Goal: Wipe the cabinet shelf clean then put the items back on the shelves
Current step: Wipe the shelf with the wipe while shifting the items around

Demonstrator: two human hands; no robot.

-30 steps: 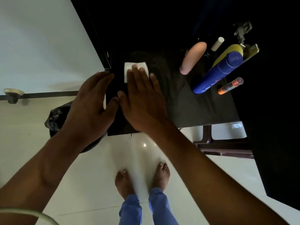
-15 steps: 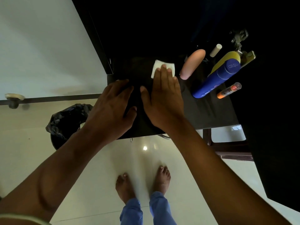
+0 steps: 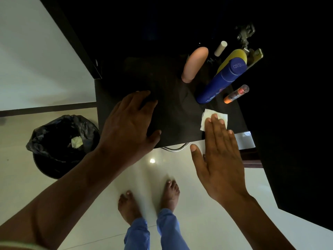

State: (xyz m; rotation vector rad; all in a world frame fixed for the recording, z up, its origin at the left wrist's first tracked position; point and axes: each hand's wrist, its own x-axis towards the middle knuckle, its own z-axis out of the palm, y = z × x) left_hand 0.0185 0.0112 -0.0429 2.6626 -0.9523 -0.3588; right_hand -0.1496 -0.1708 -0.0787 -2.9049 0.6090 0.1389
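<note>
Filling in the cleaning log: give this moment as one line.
stage: wiping | right hand: flat, pressing white folded tissue | place: dark cabinet shelf front right | left hand: flat on shelf

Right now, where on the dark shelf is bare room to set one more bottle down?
Bare room: the dark shelf between the left hand and the peach bottle, and its back left part. Crowded: the right back, with the blue spray can, orange tube and white tissue under the right hand.

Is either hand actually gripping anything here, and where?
Neither grips anything. The right hand presses the white tissue flat under straight fingertips; the left hand rests flat on the dark shelf.
</note>
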